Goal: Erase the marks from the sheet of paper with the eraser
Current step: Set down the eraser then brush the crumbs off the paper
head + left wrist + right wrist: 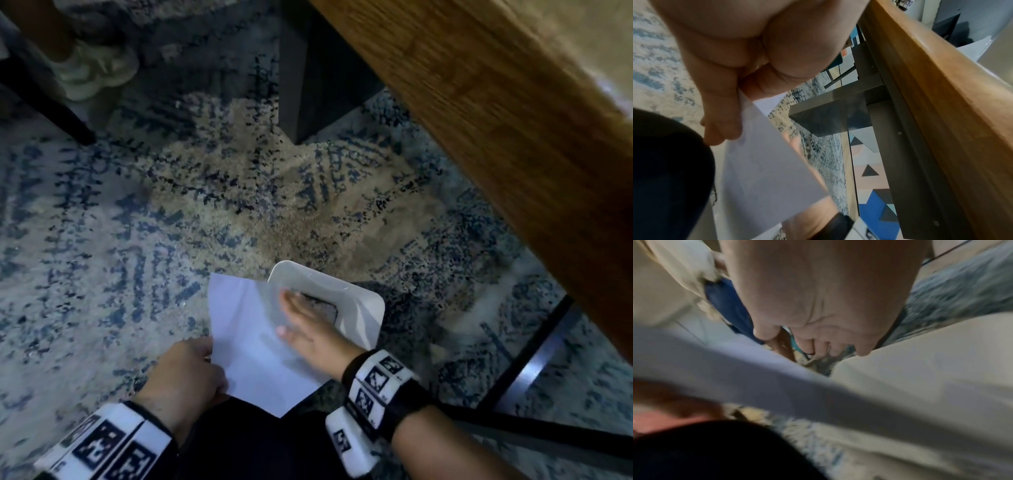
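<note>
A white sheet of paper (246, 329) is held tilted over a white bin (359, 308) that stands on the rug. My left hand (191, 370) pinches the sheet's near left edge; the left wrist view shows the thumb and fingers of that left hand (729, 113) clamped on the paper (764, 170). My right hand (305, 325) lies on the sheet's right side with fingers straight, reaching over the bin's opening. The right wrist view is blurred: right hand (818, 321), paper (735, 361), bin rim (920, 353). No eraser is in sight, and no marks show on the paper.
A wooden tabletop edge (513, 120) runs diagonally at the upper right, its dark leg (318, 85) behind the bin. A patterned blue and beige rug (137, 222) covers the floor. A black chair leg (51, 102) and another person's pale shoe (92, 72) are at far left.
</note>
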Tool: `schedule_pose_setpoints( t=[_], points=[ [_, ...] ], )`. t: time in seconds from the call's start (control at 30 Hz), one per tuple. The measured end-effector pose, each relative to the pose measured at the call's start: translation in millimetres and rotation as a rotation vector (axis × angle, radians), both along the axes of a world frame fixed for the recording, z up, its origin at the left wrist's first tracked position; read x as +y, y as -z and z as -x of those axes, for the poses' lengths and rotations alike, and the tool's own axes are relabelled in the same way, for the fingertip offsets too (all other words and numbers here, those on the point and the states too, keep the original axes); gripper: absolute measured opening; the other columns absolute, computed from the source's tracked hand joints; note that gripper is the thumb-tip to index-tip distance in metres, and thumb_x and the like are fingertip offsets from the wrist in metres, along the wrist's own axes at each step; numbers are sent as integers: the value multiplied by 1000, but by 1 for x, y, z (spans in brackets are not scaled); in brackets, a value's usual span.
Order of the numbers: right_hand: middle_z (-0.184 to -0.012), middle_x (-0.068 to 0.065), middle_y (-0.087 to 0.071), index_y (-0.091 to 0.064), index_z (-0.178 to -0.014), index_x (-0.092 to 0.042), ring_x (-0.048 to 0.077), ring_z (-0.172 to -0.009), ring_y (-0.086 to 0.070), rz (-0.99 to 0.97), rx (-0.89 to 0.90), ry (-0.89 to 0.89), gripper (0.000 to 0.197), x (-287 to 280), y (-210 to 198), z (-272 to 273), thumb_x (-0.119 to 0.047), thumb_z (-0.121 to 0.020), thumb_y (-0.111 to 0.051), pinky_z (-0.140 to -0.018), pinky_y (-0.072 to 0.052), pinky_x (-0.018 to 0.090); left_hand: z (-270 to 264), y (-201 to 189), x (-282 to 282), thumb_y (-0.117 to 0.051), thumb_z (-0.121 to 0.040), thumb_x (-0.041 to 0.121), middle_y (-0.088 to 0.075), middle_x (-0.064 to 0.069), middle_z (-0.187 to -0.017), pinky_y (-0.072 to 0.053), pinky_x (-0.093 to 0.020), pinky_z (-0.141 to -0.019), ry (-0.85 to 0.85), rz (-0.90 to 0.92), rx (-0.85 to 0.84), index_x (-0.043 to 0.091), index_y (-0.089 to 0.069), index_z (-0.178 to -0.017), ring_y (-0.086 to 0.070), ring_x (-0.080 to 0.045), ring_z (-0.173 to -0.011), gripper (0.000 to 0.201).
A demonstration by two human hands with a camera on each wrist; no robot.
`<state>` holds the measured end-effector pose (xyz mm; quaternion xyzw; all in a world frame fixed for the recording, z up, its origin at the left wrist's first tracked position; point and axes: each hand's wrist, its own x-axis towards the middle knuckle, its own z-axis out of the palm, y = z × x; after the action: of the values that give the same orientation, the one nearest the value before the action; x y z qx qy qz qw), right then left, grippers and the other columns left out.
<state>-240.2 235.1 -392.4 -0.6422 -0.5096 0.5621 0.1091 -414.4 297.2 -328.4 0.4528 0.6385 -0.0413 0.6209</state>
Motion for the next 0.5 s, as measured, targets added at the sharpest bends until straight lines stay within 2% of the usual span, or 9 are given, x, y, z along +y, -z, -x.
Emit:
schedule_pose_setpoints(
  t=[0.03,0.1,0.17,0.23,0.3,0.33,0.4,0.43,0.5],
  points=[
    [-157,-2,9,2,-148,-19,6,-141,13,-47,66,-34,59,1,-8,14,-33,-101,-30,-115,10,32,-3,0,-1,-51,-72,-15,-62,-16,-84,-54,-36,-67,-1,-6,-5,8,-55,-78,-58,-26,-68,24],
    [-156,-7,12,6,-148,-26,3,-140,15,-48,149,-130,57,-3,-5,33,-37,-100,-25,-112,12,31,-7,-1,-1,-54,-61,-8,-70,-18,-81,-56,-46,-74,-12,22,-10,6,-62,-77,-66,-31,-72,23],
    [-157,-8,12,4,-148,-27,8,-143,11,106,78,-179,57,-11,21,29,-41,-100,-23,-114,9,38,-4,1,-1,-53,-51,-6,-73,-19,-80,-52,-55,-83,-32,49,-11,9,-68,-80,-68,-37,-78,36],
    [-158,-5,9,-1,-150,-23,16,-145,7,310,-101,-117,59,-15,49,7,-44,-100,-25,-115,4,44,0,9,-1,-52,-45,-3,-74,-18,-81,-50,-60,-86,-41,73,-1,12,-69,-82,-68,-39,-81,43],
    [-158,1,10,-1,-150,-20,21,-145,8,367,-234,-55,63,-12,58,-16,-47,-99,-25,-116,2,46,-3,8,-1,-53,-49,-4,-73,-17,-83,-52,-56,-83,-44,93,-11,11,-67,-83,-68,-35,-79,40],
    [-157,2,13,2,-150,-20,22,-144,11,325,-232,-53,63,-9,55,-18,-47,-99,-24,-116,4,46,-8,4,-1,-54,-58,-7,-71,-16,-83,-54,-49,-78,-45,90,-22,10,-64,-82,-66,-31,-76,32],
    [-156,-2,15,5,-149,-23,15,-142,17,125,-97,-41,64,0,39,-6,-45,-99,-28,-116,8,41,-11,2,-2,-51,-70,-14,-62,-11,-79,-53,-34,-66,-57,84,-68,9,-55,-86,-59,-23,-68,28],
    [-156,-4,14,5,-149,-24,11,-141,17,48,-13,-56,64,4,29,6,-43,-99,-30,-115,9,36,-13,2,-3,-52,-68,-13,-62,-12,-77,-52,-33,-67,-52,89,-86,8,-55,-86,-59,-24,-68,28],
    [-156,-5,9,2,-149,-21,9,-142,12,77,97,-89,61,-1,32,21,-38,-100,-30,-113,8,29,-11,0,-4,-50,-59,-15,-68,-26,-81,-53,-40,-74,-81,108,-118,2,-62,-84,-65,-39,-76,32]
  ],
)
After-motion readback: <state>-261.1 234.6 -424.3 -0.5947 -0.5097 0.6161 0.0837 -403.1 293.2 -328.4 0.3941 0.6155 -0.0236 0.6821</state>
